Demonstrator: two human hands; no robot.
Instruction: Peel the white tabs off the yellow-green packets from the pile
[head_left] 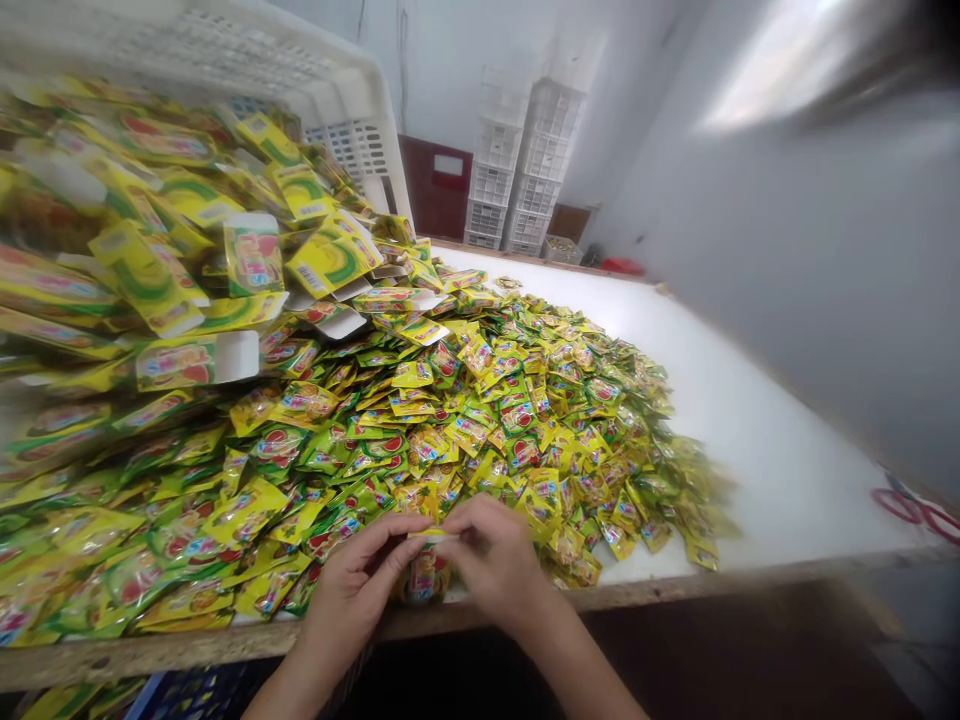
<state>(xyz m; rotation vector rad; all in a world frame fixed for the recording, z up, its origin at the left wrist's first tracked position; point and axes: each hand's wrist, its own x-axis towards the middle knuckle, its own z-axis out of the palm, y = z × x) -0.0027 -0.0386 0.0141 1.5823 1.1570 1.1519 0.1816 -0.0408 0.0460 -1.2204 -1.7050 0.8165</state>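
At the table's front edge, my left hand [367, 565] and my right hand [499, 560] pinch the top end of a small printed box [426, 578] from both sides. Its front has a red and pink print, partly hidden by my fingers. Thumbs and fingertips of both hands meet at its yellow top edge. Right behind my hands spreads a big heap of yellow and green sachets [517, 420] printed with fruit. To the left, flat-sided yellow cartons [176, 362], some with open white flaps, lie over the sachets.
A white plastic crate [379, 110] lies tipped at the left, spilling cartons onto the white table [757, 430]. Red-handled scissors [900, 505] lie at the right edge. Stacked crates [536, 170] stand by the back wall. Below the table edge is a blue crate [150, 695] with sachets.
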